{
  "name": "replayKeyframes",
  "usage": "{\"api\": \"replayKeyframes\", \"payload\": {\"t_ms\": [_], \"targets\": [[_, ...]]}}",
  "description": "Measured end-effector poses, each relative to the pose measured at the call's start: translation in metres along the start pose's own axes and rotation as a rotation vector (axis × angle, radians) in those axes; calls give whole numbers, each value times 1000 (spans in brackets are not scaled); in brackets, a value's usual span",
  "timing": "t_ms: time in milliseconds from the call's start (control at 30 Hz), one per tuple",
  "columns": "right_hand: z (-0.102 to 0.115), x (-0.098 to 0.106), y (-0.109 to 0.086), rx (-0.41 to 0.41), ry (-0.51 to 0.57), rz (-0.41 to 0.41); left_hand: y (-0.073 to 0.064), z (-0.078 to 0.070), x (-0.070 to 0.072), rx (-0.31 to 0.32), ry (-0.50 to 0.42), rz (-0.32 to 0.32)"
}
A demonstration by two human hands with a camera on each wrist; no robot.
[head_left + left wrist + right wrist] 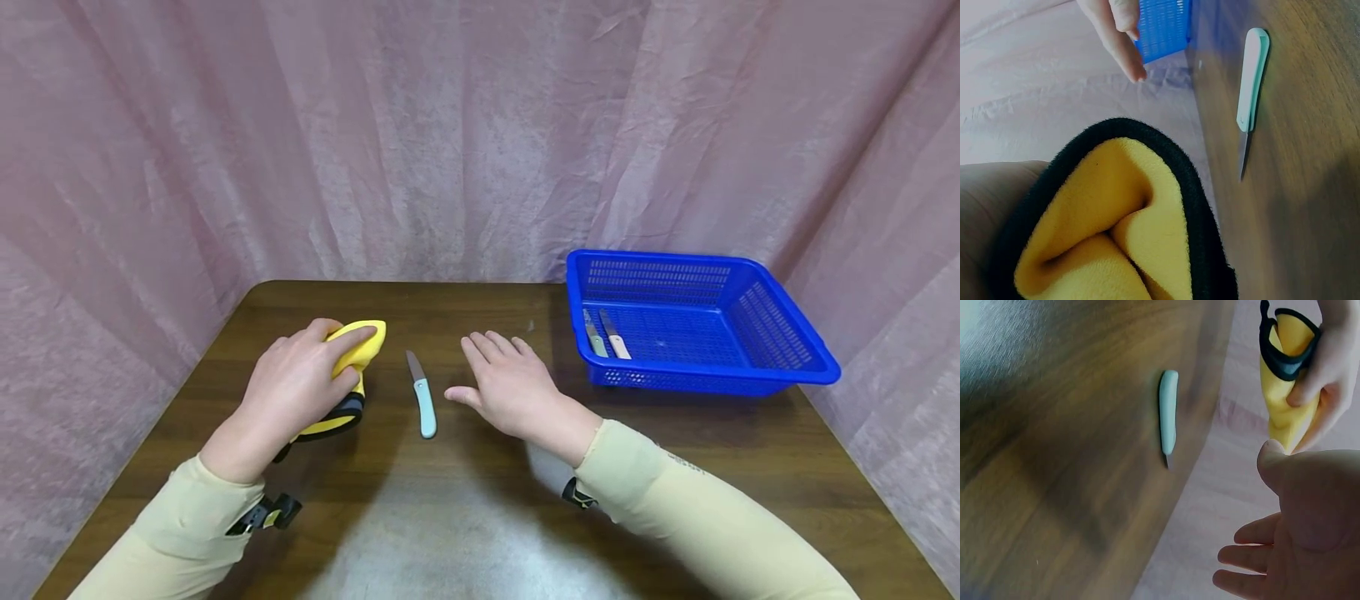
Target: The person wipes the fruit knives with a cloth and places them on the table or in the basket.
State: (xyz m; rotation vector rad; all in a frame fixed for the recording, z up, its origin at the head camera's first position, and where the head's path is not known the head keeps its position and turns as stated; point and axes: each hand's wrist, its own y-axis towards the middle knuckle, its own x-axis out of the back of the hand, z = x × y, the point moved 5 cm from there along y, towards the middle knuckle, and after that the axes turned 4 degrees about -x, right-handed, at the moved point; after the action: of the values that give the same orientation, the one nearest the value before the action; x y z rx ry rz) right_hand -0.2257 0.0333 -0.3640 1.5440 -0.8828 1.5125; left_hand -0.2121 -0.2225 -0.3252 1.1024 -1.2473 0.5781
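Observation:
My left hand grips a folded yellow cloth with a black and grey edge, held above the left part of the table. In the left wrist view the cloth shows its folds and dark border close up. A knife with a light blue handle lies on the table between my hands, its blade pointing away from me. To the right of this knife is my right hand, palm down, raised over the table with fingers straight and nothing held. The right wrist view shows its thumb and fingers spread.
A blue plastic basket stands at the back right of the brown wooden table. Inside it, along the left side, lie a knife with a green handle and one with a pale pink handle. A pink curtain hangs behind.

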Motion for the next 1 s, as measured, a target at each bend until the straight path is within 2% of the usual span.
{"api": "replayKeyframes", "payload": {"t_ms": [533,1000], "targets": [[29,-22,11,-11,-20,108,-1,2,-2,18,4,30],[42,-39,23,-20,-39,116,0,-3,-5,15,9,44]]}}
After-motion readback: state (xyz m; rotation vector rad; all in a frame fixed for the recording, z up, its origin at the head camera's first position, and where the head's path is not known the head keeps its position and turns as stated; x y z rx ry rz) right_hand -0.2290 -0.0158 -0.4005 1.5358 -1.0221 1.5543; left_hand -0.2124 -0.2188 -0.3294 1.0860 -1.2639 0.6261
